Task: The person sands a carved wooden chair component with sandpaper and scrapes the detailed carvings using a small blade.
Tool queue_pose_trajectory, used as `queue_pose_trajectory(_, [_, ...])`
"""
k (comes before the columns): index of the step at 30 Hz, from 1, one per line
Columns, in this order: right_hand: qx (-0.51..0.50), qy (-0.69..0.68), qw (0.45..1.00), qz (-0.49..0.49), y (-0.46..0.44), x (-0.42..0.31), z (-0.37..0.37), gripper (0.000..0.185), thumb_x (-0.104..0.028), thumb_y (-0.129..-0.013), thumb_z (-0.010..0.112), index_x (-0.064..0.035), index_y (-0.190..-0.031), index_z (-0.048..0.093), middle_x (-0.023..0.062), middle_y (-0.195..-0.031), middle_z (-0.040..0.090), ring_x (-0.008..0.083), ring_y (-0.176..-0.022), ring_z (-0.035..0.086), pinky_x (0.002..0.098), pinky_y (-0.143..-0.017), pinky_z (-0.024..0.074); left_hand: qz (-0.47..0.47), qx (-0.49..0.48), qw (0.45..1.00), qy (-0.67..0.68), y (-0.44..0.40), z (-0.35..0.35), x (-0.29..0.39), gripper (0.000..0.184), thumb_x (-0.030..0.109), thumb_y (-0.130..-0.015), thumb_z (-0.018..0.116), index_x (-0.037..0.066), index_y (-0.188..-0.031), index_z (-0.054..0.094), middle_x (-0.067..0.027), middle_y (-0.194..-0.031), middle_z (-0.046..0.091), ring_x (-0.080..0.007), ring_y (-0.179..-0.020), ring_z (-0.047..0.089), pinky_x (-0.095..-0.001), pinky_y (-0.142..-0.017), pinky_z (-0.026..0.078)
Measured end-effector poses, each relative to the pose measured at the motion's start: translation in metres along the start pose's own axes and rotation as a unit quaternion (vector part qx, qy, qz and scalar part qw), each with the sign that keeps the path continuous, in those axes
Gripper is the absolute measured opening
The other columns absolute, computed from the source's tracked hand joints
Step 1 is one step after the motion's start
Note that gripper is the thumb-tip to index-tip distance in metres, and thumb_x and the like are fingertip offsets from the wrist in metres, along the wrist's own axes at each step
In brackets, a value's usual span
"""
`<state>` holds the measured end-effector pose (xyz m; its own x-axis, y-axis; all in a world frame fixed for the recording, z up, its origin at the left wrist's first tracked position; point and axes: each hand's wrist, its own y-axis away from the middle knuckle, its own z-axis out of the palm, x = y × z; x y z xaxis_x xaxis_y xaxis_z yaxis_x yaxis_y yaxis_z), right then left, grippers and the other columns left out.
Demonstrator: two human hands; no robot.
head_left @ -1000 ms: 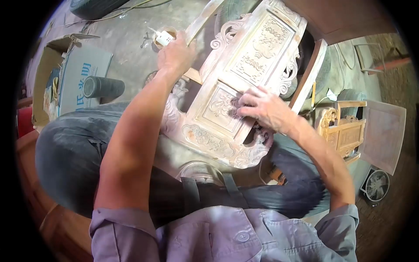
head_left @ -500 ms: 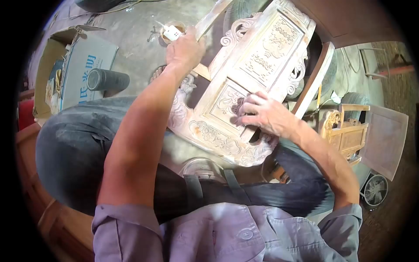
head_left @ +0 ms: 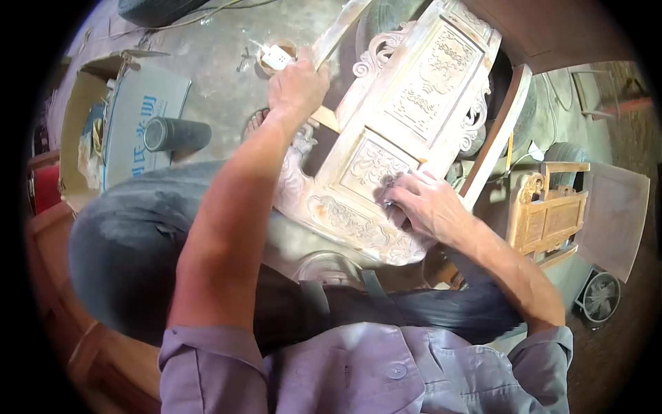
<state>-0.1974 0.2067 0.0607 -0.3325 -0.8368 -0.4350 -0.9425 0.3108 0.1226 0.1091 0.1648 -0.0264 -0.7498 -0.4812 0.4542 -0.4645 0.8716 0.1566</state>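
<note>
The carved chair back (head_left: pixel 414 131) slants before the legs (head_left: pixel 138 255). The left hand (head_left: pixel 298 86) closes round a rail (head_left: pixel 345 27), probably for steadiness; the right hand (head_left: pixel 434 207) bends its fingers at the lower panel's (head_left: pixel 372 162) right edge, grip unclear.

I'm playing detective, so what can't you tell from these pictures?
All in the head view:
- Whether the right hand holds something against the carved panel: its fingers hide that.
- How the left hand touches the wooden bar: its back hides the fingertips.
- What's in the cardboard box: its walls hide some, the rest is too small.
- The whole dark tire: the top edge cuts it off.
</note>
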Motion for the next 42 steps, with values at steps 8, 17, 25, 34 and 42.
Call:
queue_pose_trajectory(8, [0.126,-0.103,0.964,0.208,0.023,-0.035,0.035,0.023,-0.005,-0.087,0.071,-0.0127,-0.108,0.069,0.0096,-0.098,0.065,0.0324,-0.079,0.069,0.0437,-0.063,0.0557,-0.022,-0.016,1.0,0.002,0.004,-0.012,0.014,0.043,0.041,-0.1,0.056,0.005,-0.123,0.056,-0.0267,-0.107,0.074,-0.0468,-0.104,0.071,-0.0547,-0.094,0.053])
queue_pose_trajectory(17, [0.134,-0.094,0.96,0.225,0.014,-0.048,0.041,0.023,0.0,-0.082,0.071,-0.0098,-0.103,0.068,0.0108,-0.095,0.065,0.0329,-0.085,0.069,0.0438,-0.071,0.0559,-0.022,-0.007,1.0,-0.008,0.004,-0.003,0.008,0.045,0.043,-0.1,0.059,0.004,-0.124,0.056,-0.0258,-0.11,0.073,-0.0457,-0.104,0.071,-0.0546,-0.093,0.054])
queue_pose_trajectory(25, [0.187,-0.064,0.967,0.164,-0.03,-0.055,0.057,0.021,0.001,-0.08,0.07,-0.0057,-0.1,0.068,0.011,-0.095,0.065,0.0339,-0.085,0.066,0.0434,-0.075,0.0544,-0.022,-0.014,1.0,-0.013,0.005,-0.008,0.012,0.043,0.04,-0.1,0.061,0.005,-0.123,0.054,-0.0265,-0.11,0.072,-0.0466,-0.1,0.072,-0.0555,-0.09,0.054])
queue_pose_trajectory(34, [0.207,-0.052,0.966,0.145,-0.027,-0.058,0.058,0.025,-0.002,-0.078,0.074,-0.006,-0.102,0.068,0.0092,-0.094,0.064,0.0319,-0.083,0.066,0.0433,-0.075,0.0555,0.007,0.016,1.0,0.017,0.005,0.004,0.003,0.045,0.044,-0.101,0.058,0.007,-0.125,0.052,-0.0306,-0.105,0.072,-0.0507,-0.102,0.069,-0.0585,-0.09,0.052])
queue_pose_trajectory(42, [0.212,-0.011,0.969,0.125,0.003,-0.056,0.057,0.022,-0.004,-0.081,0.077,-0.0073,-0.101,0.068,0.008,-0.089,0.063,0.0269,-0.075,0.066,0.0394,-0.066,0.0552,-0.012,-0.002,1.0,-0.004,0.003,-0.007,0.011,0.044,0.041,-0.1,0.061,0.005,-0.124,0.054,-0.0264,-0.111,0.071,-0.0455,-0.101,0.072,-0.0534,-0.092,0.054])
